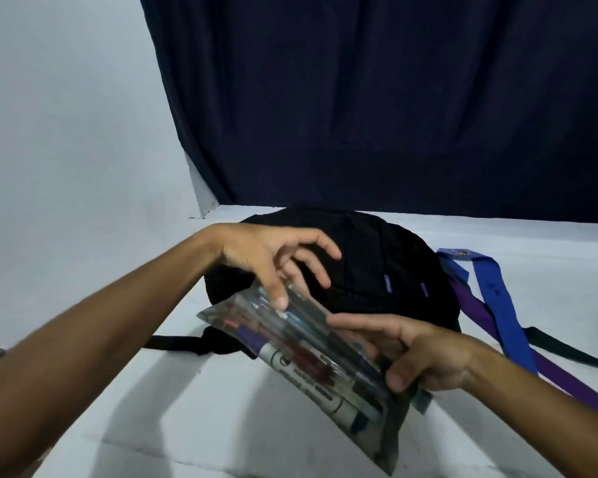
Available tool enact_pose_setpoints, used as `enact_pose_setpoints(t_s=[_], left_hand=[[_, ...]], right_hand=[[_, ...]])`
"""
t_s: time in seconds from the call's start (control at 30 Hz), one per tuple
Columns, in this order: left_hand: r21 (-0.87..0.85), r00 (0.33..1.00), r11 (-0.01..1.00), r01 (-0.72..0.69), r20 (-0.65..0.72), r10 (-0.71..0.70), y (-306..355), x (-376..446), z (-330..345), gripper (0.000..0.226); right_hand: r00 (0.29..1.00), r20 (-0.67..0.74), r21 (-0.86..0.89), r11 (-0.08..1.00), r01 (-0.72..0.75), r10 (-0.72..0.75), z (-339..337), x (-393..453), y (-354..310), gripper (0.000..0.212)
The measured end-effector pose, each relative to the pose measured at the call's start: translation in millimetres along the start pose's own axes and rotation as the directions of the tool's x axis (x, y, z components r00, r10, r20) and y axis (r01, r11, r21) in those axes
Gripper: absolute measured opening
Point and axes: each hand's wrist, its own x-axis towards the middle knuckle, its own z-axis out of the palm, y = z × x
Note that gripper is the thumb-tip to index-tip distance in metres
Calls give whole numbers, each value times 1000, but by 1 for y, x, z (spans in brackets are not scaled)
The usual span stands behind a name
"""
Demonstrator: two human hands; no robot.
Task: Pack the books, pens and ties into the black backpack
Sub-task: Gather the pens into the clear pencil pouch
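Observation:
A clear plastic pouch of pens and markers (311,357) is held tilted above the white surface, in front of the black backpack (377,270). My right hand (425,353) grips the pouch's right edge, thumb underneath. My left hand (277,260) hovers over the backpack with fingers spread, its thumb touching the pouch's upper end. The backpack lies flat with its zippers closed as far as I can see. A blue tie (497,301) and a purple tie (477,312) lie to the backpack's right. No books are in view.
A white surface (497,236) carries everything. A pale wall stands at the left and a dark blue curtain (394,98) hangs behind. A black backpack strap (173,341) trails left; another strap (567,350) runs right past the ties.

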Motion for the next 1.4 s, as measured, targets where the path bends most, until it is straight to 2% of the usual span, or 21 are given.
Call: enact_pose_setpoints(t_s=[0.03,0.07,0.1,0.13,0.17,0.2,0.23,0.3,0.33,0.37,0.57,0.7,0.87,0.93,1.03,1.1,1.17,1.2,1.27,1.33,1.4], left_hand=[[-23,984,997,-69,-163,65,-1,1,-6,83],[-9,928,991,-135,-352,124,-4,4,-12,62],[66,835,985,-159,-524,169,-11,7,-18,41],[184,736,976,-113,-644,206,-24,11,-26,26],[302,676,953,-21,-698,236,-39,15,-33,20],[393,668,916,86,-705,240,-53,19,-38,18],[448,696,875,186,-689,205,-66,21,-40,28],[476,771,815,331,-634,57,-86,24,-42,62],[466,789,807,363,-615,0,-95,26,-43,63],[452,790,813,368,-613,-17,-104,29,-46,55],[493,669,816,303,-719,186,-114,46,-54,17],[330,568,924,193,-806,169,-92,44,-63,10],[136,425,990,36,-899,108,-76,26,-75,12],[99,415,995,-6,-905,93,-75,21,-76,12],[108,426,994,9,-900,94,-74,18,-73,12],[161,430,984,79,-896,112,-74,20,-70,11],[245,413,955,170,-897,157,-75,23,-66,7],[299,394,933,198,-896,203,-76,24,-62,2],[489,370,847,206,-841,395,-78,23,-52,11],[672,435,712,206,-714,548,-82,21,-43,22],[760,536,596,259,-626,566,-87,20,-37,35]], right_hand=[[998,-64,-16,1000,14,-15,-1,-1,2,81],[992,-125,-25,999,31,-34,-2,-2,4,81],[985,-164,-18,999,51,-53,-3,-2,7,81],[980,-187,3,997,72,-70,-6,-2,9,81],[975,-207,24,996,91,-84,-9,-3,10,80],[970,-221,38,993,108,-97,-12,-4,10,80],[967,-233,44,992,120,-107,-16,-5,10,79],[956,-269,37,991,129,-114,-23,-6,11,79],[948,-297,31,992,125,-110,-27,-6,12,79],[941,-322,25,993,117,-103,-30,-5,13,79],[936,-344,6,997,74,-67,-40,1,17,79],[939,-336,-13,997,70,-70,-42,-1,13,80],[946,-324,26,999,35,-25,-34,3,-2,82],[926,-379,27,999,20,-8,-29,9,-8,84],[875,-483,62,998,17,15,-20,17,-20,78],[818,-575,65,997,40,5,-16,20,-30,69],[771,-636,29,998,63,-30,-18,18,-35,70],[754,-655,1,997,72,-54,-19,17,-35,70],[720,-688,-39,995,93,-94,-22,15,-32,71],[699,-701,-68,989,128,-139,-22,15,-26,70],[692,-699,-82,981,176,-182,-18,19,-23,70]])
